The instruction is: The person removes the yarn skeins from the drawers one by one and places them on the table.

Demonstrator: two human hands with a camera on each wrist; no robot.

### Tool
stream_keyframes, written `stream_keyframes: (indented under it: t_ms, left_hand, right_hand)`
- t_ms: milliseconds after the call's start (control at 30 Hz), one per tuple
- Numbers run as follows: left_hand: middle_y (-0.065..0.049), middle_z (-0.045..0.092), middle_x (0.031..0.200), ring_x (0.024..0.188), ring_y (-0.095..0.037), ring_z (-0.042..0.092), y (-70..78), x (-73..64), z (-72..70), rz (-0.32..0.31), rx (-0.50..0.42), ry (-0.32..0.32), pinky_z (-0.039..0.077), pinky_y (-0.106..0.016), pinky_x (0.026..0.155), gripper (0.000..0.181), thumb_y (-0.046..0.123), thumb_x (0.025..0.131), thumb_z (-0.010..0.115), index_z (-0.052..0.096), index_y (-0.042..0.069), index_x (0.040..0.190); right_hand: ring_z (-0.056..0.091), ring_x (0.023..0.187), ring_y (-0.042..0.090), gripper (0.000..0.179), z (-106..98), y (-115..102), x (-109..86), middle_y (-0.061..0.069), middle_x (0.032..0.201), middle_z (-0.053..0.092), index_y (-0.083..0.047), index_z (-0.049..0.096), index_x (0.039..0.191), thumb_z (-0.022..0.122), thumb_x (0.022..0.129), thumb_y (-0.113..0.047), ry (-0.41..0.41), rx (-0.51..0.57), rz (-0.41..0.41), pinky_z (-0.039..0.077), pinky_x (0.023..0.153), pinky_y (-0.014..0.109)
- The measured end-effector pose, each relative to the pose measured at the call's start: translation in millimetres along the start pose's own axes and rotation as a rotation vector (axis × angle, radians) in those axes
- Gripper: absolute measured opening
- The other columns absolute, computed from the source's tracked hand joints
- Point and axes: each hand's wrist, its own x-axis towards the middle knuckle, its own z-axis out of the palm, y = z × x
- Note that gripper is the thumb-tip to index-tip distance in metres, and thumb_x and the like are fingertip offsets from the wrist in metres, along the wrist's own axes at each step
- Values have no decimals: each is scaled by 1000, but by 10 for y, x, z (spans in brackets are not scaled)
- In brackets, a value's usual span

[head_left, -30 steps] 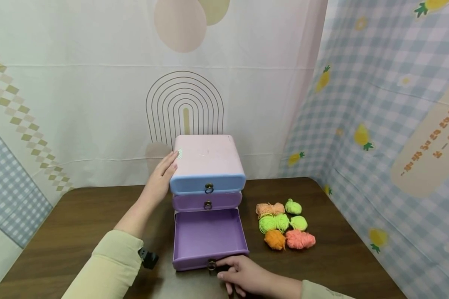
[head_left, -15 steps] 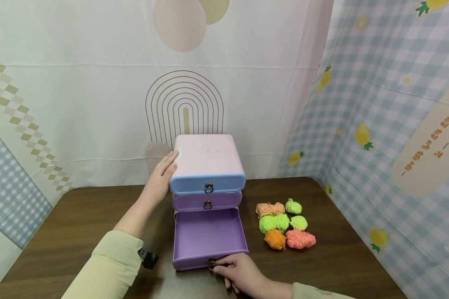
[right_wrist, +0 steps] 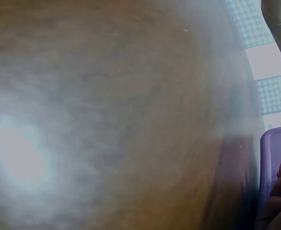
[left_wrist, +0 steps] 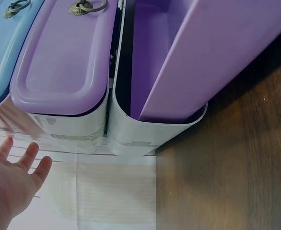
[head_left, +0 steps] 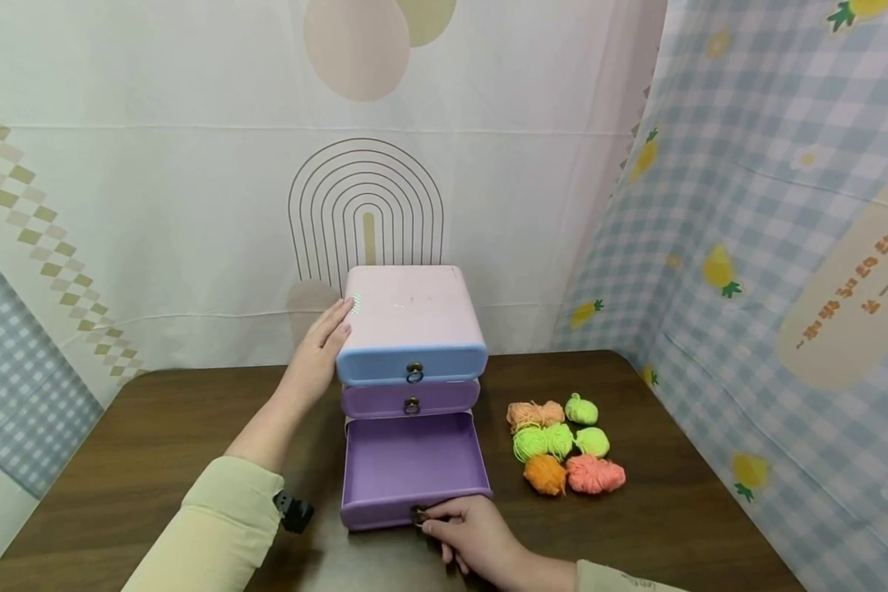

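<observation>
A small chest of drawers point(head_left: 414, 308) with a pale pink top stands at the table's middle. Its top drawer point(head_left: 373, 366) is blue; the purple middle drawer point(head_left: 373, 400) sits closed beneath it. The purple bottom drawer point(head_left: 414, 460) is pulled out, and nothing lies in it. My left hand point(head_left: 318, 349) rests with straight fingers against the chest's left side, also visible in the left wrist view. At the bottom drawer's front, my right hand point(head_left: 481, 534) pinches the ring pull point(head_left: 418, 515) between thumb and forefinger. In the right wrist view only part of this hand point(right_wrist: 279, 201) shows.
To the right of the chest lie several small yarn balls: peach point(head_left: 534, 414), green point(head_left: 543, 442), orange point(head_left: 544, 474) and coral point(head_left: 595, 474). All stand on a dark wooden table point(head_left: 192, 427). Patterned cloth hangs behind point(head_left: 192, 230) and on the right.
My right forefinger and thumb have moved left and closed on the ring pull. The bottom drawer's front has risen very slightly in view. My left hand has stayed in place.
</observation>
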Motion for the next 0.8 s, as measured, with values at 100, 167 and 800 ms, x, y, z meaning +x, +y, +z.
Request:
stream_keyframes:
  t_ms: [100, 167, 800]
  left_hand:
    - [-8, 26, 162, 149, -30, 18, -8, 2, 1, 0, -2, -1, 14, -58, 118, 51, 43, 106, 39, 39, 25, 154]
    - [-9, 26, 162, 149, -30, 19, -12, 3, 1, 0, -5, -1, 14, -58, 118, 51, 43, 106, 40, 39, 25, 154]
    - [-10, 27, 162, 149, -30, 20, -2, 23, -19, 14, 7, -7, 15, -57, 118, 51, 41, 106, 41, 40, 23, 154]
  right_hand:
    - [40, 32, 2, 16, 0, -1, 68, -3, 50, 58, -4, 77, 102, 73, 89, -13, 23, -5, -10, 35, 34, 17]
    - [40, 32, 2, 16, -3, -4, 124, -3, 50, 57, -3, 77, 101, 73, 89, -12, 39, -12, -16, 35, 34, 17]
    - [43, 37, 7, 15, -100, -45, 743, -2, 49, 56, -3, 77, 100, 73, 88, -11, 94, -85, -20, 39, 37, 20]
